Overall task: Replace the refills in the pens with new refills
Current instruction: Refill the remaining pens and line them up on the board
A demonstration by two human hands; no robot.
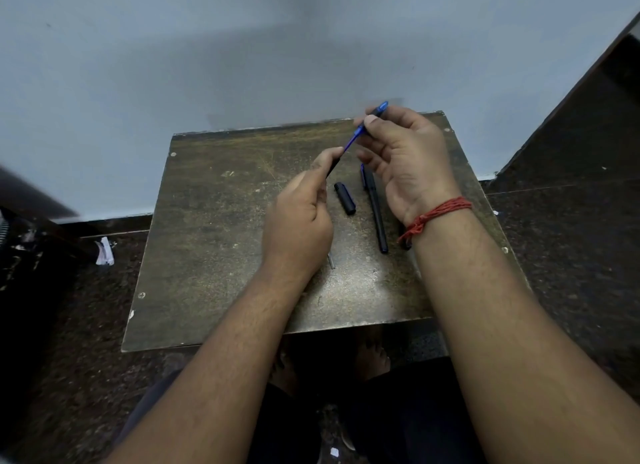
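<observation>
A blue pen is held in the air over the small brown table, slanting up to the right. My left hand pinches its dark lower end. My right hand pinches its upper blue part between thumb and fingers. On the table below lie a black pen cap and a capped black pen. A thin grey refill pokes out from under my left wrist, mostly hidden.
The table stands against a pale blue wall. A dark speckled floor surrounds it. A crumpled white paper lies on the floor at left. My bare feet show under the table's near edge.
</observation>
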